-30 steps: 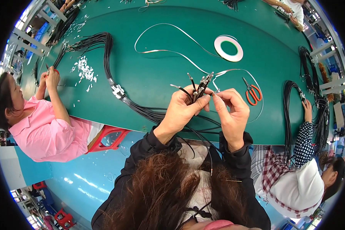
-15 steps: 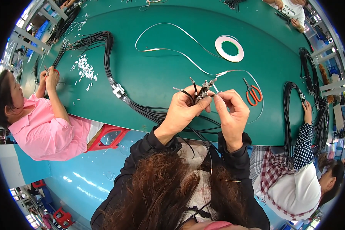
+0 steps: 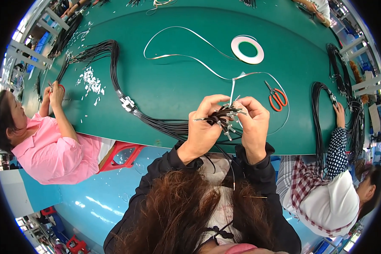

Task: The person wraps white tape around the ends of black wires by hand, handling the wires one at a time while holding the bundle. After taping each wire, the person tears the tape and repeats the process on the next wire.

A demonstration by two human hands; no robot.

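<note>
A bundle of thin black cables with bare silvery metal ends (image 3: 225, 117) fans upward between my hands, above the table's near edge. My left hand (image 3: 203, 132) is wrapped round the bundle just below those ends. Thumb and fingers of my right hand (image 3: 255, 125) close on the bundle's right side, among the tips; exactly which part they pinch is partly hidden. A narrow white tape strip (image 3: 233, 89) comes down behind the ends, between the two hands. From my left hand, more black cables (image 3: 163, 126) trail left across the table.
On the green table (image 3: 178, 80) lie a white tape roll (image 3: 236, 47), orange-handled snips (image 3: 277, 100) and white scraps (image 3: 91, 82). White pieces (image 3: 128, 103) wrap the trailing cables. Co-workers sit left, in a pink shirt (image 3: 51, 154), and right, beside hanging cables (image 3: 317, 122).
The cable ends have turned and spread, now facing up toward me. My left fingers have shifted round the bundle, and the tape strip's near part now hangs down to my hands.
</note>
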